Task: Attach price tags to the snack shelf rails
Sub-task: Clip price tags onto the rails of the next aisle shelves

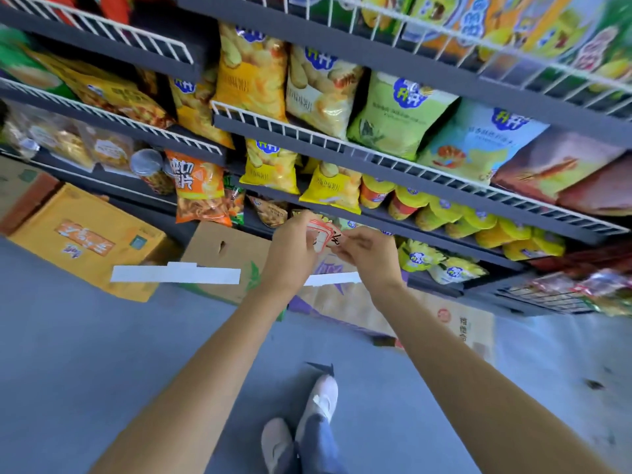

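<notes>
Holding a small stack of tags point(320, 234) between them, both hands are raised together in front of the lower shelves. The tags are white with red-orange borders and dark handwriting; they fan out slightly, long axis running roughly left to right and tipped a little down to the right, faces toward the camera. The left hand point(293, 249) pinches the stack's left end, and its fingers cover much of that side. The right hand point(371, 256) is closed on the right end, thumb and fingertips on the edge of the front tag. The writing is too blurred to read, and how many tags there are cannot be told.

Just behind the hands runs a dark rail point(444, 236) of a lower shelf, with yellow bags point(330, 189) above it. Higher rails carry white wire guards point(376, 159). Cardboard boxes point(85, 241) sit on the grey floor point(85, 354) to the left and under the hands; white blocks mask parts of them. Near the bottom edge, two pale shoes point(318, 405) show, partly cut off by the forearms and the frame.
</notes>
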